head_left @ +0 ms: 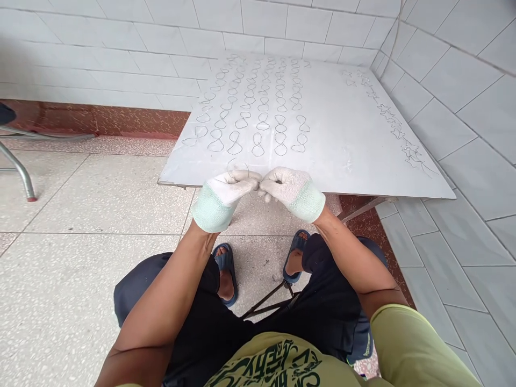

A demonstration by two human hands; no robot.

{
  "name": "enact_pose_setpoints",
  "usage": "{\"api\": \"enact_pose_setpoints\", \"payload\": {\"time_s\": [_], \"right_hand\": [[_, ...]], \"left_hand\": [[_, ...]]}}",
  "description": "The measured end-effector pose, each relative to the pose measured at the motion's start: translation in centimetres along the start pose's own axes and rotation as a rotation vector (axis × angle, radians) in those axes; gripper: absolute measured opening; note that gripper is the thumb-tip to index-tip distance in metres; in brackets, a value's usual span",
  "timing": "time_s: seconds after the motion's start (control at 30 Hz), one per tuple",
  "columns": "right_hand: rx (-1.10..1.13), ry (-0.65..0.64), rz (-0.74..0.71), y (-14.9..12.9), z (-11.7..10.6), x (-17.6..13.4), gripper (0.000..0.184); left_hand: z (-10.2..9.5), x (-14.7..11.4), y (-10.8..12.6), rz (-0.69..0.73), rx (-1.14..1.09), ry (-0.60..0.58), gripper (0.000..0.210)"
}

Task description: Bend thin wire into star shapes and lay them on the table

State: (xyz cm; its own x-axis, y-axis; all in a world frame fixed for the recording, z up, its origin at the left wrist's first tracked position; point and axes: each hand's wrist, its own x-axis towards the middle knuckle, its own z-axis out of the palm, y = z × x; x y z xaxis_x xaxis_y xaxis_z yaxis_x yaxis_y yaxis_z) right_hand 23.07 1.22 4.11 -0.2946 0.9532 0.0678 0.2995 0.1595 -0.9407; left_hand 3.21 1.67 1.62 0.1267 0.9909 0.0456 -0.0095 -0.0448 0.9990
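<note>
Both hands wear white gloves with pale green cuffs and meet fingertip to fingertip over the near edge of the white table. My left hand pinches a thin wire, part of which curves up above the glove. My right hand is also closed in a pinch at the same spot, its fingertips touching the left ones. The bit of wire between the fingertips is mostly hidden. Just beyond the hands, rows of thin wires bent into figure-eight shapes lie on the table.
Along the table's right side lies a line of star-shaped wire pieces. Tiled walls stand behind and to the right. A metal chair leg is at far left. Under the table sit my slippered feet and a dark metal frame.
</note>
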Motion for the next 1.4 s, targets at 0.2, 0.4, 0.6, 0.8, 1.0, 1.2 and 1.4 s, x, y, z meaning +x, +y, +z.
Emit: {"api": "enact_pose_setpoints", "payload": {"time_s": [0.2, 0.4, 0.6, 0.8, 1.0, 1.2, 1.4], "right_hand": [[0.193, 0.012, 0.055, 0.4, 0.2, 0.3, 0.027], [0.315, 0.032, 0.042, 0.1, 0.1, 0.4, 0.030], [0.355, 0.083, 0.063, 0.0, -0.2, 0.4, 0.034], [0.340, 0.183, 0.122, -0.3, -1.4, 0.4, 0.029], [0.278, 0.157, 0.120, -1.0, -0.8, 0.1, 0.029], [0.239, 0.109, 0.136, -1.1, 0.5, -0.3, 0.034], [0.351, 0.089, 0.137, -0.2, 1.9, -0.2, 0.034]], "left_hand": [[0.0, 0.4, -0.5, 0.066, 0.011, 0.014, 0.023], [-0.1, 0.8, -1.3, 0.069, -0.021, 0.065, 0.026], [0.3, -0.4, -1.3, 0.065, 0.074, 0.142, 0.022], [0.3, -2.5, -1.2, 0.071, 0.144, 0.086, 0.028], [-3.2, 0.5, -0.2, 0.178, -0.187, 0.090, 0.054], [-3.6, 0.3, -0.7, 0.075, 0.121, -0.030, 0.055], [-2.2, -1.0, -0.5, 0.140, 0.255, 0.019, 0.026]]}}
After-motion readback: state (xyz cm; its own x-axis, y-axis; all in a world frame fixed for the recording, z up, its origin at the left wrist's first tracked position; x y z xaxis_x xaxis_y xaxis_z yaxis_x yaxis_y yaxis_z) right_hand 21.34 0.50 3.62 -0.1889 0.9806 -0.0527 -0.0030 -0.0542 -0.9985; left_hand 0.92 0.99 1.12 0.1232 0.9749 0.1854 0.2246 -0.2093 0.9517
